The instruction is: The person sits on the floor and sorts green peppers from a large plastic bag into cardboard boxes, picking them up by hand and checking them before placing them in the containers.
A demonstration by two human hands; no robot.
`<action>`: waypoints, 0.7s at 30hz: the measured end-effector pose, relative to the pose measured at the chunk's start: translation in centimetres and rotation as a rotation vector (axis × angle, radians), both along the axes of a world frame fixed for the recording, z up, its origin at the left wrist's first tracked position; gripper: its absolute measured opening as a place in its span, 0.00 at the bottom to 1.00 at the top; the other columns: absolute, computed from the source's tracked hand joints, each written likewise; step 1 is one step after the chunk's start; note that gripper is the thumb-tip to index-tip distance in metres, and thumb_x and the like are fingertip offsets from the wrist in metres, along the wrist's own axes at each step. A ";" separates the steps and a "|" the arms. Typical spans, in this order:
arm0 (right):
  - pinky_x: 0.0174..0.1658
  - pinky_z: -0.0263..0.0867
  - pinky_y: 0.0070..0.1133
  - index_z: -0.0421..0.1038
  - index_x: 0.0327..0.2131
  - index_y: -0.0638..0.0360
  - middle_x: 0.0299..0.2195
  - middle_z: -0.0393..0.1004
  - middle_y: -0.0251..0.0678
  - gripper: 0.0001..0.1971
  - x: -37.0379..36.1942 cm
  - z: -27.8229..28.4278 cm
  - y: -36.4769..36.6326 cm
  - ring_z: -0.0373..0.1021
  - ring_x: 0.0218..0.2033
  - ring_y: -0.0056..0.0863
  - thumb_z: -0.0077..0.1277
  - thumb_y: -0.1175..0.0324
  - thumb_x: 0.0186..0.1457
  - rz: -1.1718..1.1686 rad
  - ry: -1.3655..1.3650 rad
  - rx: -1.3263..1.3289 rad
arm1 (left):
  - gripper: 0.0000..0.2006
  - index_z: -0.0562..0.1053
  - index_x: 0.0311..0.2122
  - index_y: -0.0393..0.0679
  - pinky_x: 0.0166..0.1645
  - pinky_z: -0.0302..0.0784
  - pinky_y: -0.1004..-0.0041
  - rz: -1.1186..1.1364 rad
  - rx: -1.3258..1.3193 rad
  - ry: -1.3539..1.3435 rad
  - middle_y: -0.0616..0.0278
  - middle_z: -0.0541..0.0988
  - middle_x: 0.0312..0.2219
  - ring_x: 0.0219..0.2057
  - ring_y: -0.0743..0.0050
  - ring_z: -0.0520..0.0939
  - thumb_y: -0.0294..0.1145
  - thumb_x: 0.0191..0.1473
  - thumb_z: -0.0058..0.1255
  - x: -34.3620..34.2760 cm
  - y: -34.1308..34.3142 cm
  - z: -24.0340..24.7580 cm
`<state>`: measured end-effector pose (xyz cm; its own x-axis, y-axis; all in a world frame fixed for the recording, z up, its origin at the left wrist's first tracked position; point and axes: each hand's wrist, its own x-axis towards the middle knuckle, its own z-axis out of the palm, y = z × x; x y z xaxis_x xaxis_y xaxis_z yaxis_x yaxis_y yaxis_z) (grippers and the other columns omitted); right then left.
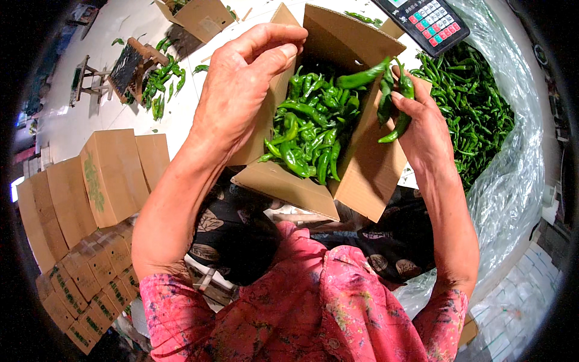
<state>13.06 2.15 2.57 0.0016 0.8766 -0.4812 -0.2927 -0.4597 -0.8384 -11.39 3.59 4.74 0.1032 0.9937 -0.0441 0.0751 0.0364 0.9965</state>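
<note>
A cardboard box (375,181) with its flaps raised stands in front of me, part filled with long green chili peppers (307,130). Over the box's right side, my right hand (422,120) is closed round a few green peppers (405,84). Another pepper (363,76) points left from that hand toward the box. My left hand (241,75) is above the left flap, its thumb and fingers drawn together. Nothing shows between them, and whether they touch the flap I cannot tell.
To the right, a big heap of green peppers (476,114) lies on clear plastic sheeting (512,163). A keypad device (431,24) stands at the far right. On the left are stacked cardboard boxes (114,175), a small stool (129,69) and loose peppers. Another open box (205,21) stands at the back.
</note>
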 end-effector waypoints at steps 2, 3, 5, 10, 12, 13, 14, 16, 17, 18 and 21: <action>0.53 0.65 0.25 0.61 0.59 0.59 0.51 0.68 0.34 0.22 -0.2 -0.2 0.1 0.67 0.47 0.24 0.37 0.77 0.60 -0.024 0.031 0.007 | 0.12 0.75 0.47 0.39 0.52 0.71 0.76 -0.004 -0.003 -0.011 0.63 0.79 0.44 0.46 0.77 0.78 0.31 0.59 0.48 0.2 -0.1 0.0; 0.54 0.64 0.25 0.61 0.59 0.59 0.51 0.68 0.35 0.23 -0.3 -0.3 0.2 0.67 0.46 0.25 0.39 0.76 0.60 -0.045 0.068 0.017 | 0.12 0.75 0.47 0.40 0.52 0.71 0.76 -0.005 -0.003 -0.017 0.64 0.79 0.43 0.46 0.77 0.78 0.31 0.59 0.48 0.1 -0.2 0.0; 0.56 0.62 0.26 0.60 0.59 0.59 0.52 0.67 0.36 0.22 -0.4 -0.5 0.3 0.66 0.48 0.26 0.41 0.72 0.61 -0.044 0.069 0.060 | 0.12 0.75 0.47 0.40 0.52 0.70 0.76 -0.013 -0.008 -0.027 0.64 0.79 0.43 0.46 0.78 0.78 0.31 0.59 0.48 -0.1 -0.3 0.0; 0.62 0.48 0.28 0.61 0.59 0.61 0.58 0.61 0.40 0.30 0.1 1.2 0.2 0.55 0.60 0.30 0.46 0.50 0.61 0.008 0.108 0.182 | 0.13 0.75 0.47 0.40 0.53 0.70 0.76 -0.033 -0.037 -0.029 0.64 0.79 0.43 0.46 0.78 0.78 0.32 0.59 0.49 -0.2 -0.4 0.5; 0.59 0.53 0.26 0.63 0.58 0.62 0.56 0.66 0.39 0.28 3.4 2.1 0.1 0.61 0.57 0.29 0.50 0.54 0.59 0.024 -0.031 0.248 | 0.13 0.75 0.47 0.41 0.53 0.70 0.77 -0.050 -0.079 -0.025 0.64 0.79 0.43 0.46 0.78 0.78 0.34 0.59 0.50 0.7 -0.3 0.6; 0.57 0.56 0.25 0.65 0.56 0.61 0.52 0.71 0.35 0.26 5.3 2.7 -0.2 0.66 0.53 0.25 0.53 0.57 0.58 0.028 -0.081 0.292 | 0.13 0.76 0.44 0.36 0.47 0.70 0.78 -0.036 -0.042 -0.055 0.63 0.79 0.37 0.38 0.80 0.76 0.31 0.57 0.50 1.7 -0.1 0.3; 0.52 0.63 0.22 0.67 0.54 0.64 0.49 0.73 0.41 0.23 7.1 3.3 -0.5 0.72 0.48 0.28 0.53 0.63 0.58 -0.029 0.002 0.328 | 0.13 0.76 0.44 0.36 0.47 0.70 0.78 -0.034 -0.054 -0.013 0.62 0.80 0.38 0.39 0.79 0.77 0.32 0.57 0.50 2.3 -0.2 0.5; 0.50 0.66 0.24 0.67 0.53 0.66 0.48 0.73 0.44 0.22 11.1 3.9 -2.6 0.73 0.46 0.30 0.52 0.64 0.59 -0.041 0.012 0.368 | 0.15 0.75 0.46 0.36 0.49 0.71 0.77 -0.068 -0.104 0.055 0.60 0.80 0.40 0.42 0.75 0.78 0.34 0.58 0.50 3.0 -0.6 0.4; 0.50 0.66 0.24 0.67 0.52 0.65 0.48 0.74 0.44 0.21 13.1 3.7 -3.8 0.72 0.46 0.29 0.51 0.64 0.59 -0.052 -0.013 0.337 | 0.16 0.74 0.47 0.36 0.50 0.71 0.76 -0.089 -0.139 0.086 0.58 0.79 0.41 0.44 0.73 0.78 0.35 0.59 0.49 2.9 -0.9 -0.1; 0.50 0.66 0.24 0.68 0.51 0.64 0.47 0.75 0.43 0.19 15.5 2.4 -5.4 0.73 0.45 0.29 0.51 0.64 0.59 -0.089 -0.083 0.313 | 0.16 0.73 0.48 0.35 0.51 0.71 0.74 -0.069 -0.180 0.068 0.56 0.79 0.42 0.44 0.72 0.79 0.34 0.59 0.49 3.2 -1.2 -0.4; 0.41 0.66 0.18 0.70 0.48 0.63 0.40 0.77 0.36 0.17 22.1 -4.9 -12.3 0.72 0.38 0.21 0.52 0.63 0.59 -0.220 -0.367 0.124 | 0.18 0.70 0.51 0.32 0.53 0.72 0.71 -0.070 -0.203 0.143 0.53 0.77 0.44 0.44 0.69 0.78 0.33 0.60 0.47 2.6 -1.9 -1.5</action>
